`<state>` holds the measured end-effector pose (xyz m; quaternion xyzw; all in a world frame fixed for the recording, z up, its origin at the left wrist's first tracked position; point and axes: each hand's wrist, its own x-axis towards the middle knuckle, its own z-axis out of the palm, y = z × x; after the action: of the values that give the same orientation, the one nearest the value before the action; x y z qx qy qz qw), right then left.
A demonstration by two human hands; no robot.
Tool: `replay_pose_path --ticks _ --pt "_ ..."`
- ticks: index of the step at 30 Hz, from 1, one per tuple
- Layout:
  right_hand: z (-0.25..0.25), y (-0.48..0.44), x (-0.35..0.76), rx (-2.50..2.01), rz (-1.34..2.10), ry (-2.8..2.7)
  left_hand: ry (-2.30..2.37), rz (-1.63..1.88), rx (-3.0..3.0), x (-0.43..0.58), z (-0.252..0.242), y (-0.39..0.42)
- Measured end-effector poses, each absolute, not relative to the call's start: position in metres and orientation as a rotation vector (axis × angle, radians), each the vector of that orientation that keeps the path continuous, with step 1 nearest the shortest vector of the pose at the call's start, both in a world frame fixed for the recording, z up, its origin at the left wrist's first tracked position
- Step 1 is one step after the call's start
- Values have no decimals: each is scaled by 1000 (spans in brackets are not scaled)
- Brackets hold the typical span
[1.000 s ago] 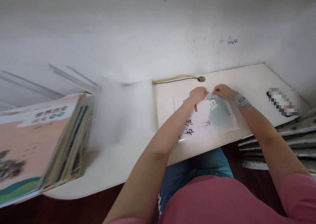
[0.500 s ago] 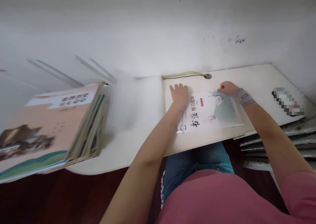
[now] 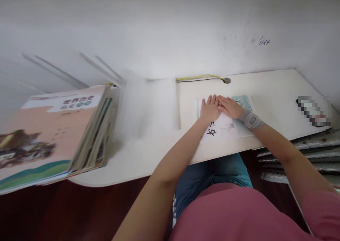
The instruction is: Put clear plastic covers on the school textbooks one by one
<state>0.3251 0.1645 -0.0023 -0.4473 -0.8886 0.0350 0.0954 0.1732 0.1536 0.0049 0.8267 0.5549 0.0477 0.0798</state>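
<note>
A thin book [image 3: 227, 127] with a white and pale green cover and dark printed characters lies flat on the white desk [image 3: 276, 96], turned sideways to me. My left hand [image 3: 210, 109] rests palm down on its middle, fingers stretched out. Close beside it, my right hand [image 3: 231, 107] also lies flat on the cover, its fingertips meeting the left hand's index side. A grey band [image 3: 252, 120] circles my right wrist. The two hands hide part of the cover's title.
A stack of books [image 3: 53, 127] with a peach-coloured history book on top stands at the left. A blurred-out phone-like object [image 3: 313, 112] lies at the right. A yellow cable [image 3: 207, 75] runs along the wall into a desk hole [image 3: 226, 80]. Silvery wrapped packages [image 3: 313, 152] sit below the desk's right side.
My hands were apart at the left end and far right edge of the book, the right one pinching; both have come together on its middle and lie flat. The book stays in place.
</note>
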Motion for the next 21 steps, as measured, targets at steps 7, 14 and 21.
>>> replay_pose_path --ticks 7,14,21 --pt "-2 161 365 -1497 -42 -2652 1777 221 2386 159 5 154" --pt "-4 155 431 -1846 3 -2473 2004 360 2285 118 4 159" --pt "-9 155 429 -1837 -19 -2418 2180 319 2231 97 14 182"
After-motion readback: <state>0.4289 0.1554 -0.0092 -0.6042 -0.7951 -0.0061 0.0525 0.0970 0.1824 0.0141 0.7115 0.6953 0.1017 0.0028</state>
